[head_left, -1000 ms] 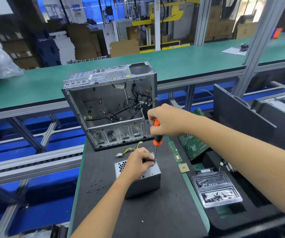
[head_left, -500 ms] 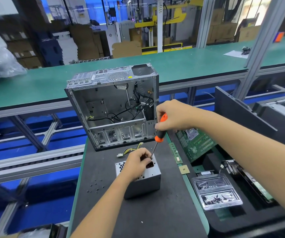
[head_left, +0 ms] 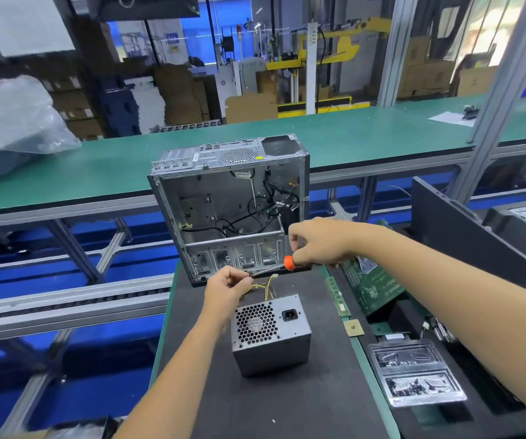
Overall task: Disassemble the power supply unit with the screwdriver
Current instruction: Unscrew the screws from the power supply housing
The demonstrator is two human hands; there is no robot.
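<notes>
The grey power supply unit (head_left: 271, 334) stands on the black mat, fan grille and power socket facing up, its yellow wires (head_left: 268, 286) trailing behind it. My right hand (head_left: 318, 242) grips the orange-handled screwdriver (head_left: 289, 263), which lies almost level above and behind the unit, its shaft pointing left. My left hand (head_left: 227, 289) hovers left of the unit's back edge, fingers curled and pinching at the shaft's tip. Whatever sits between those fingertips is too small to make out. Neither hand touches the unit.
An open metal computer case (head_left: 230, 210) stands at the far end of the black mat (head_left: 287, 407). To the right lie a memory stick (head_left: 337, 296), a processor chip (head_left: 353, 327), a green circuit board (head_left: 372, 286) and a clear plastic tray (head_left: 413, 375) holding screws.
My left hand lifted off the power supply and moved to the screwdriver's tip. My right hand swung the screwdriver from upright on the unit to nearly level above it.
</notes>
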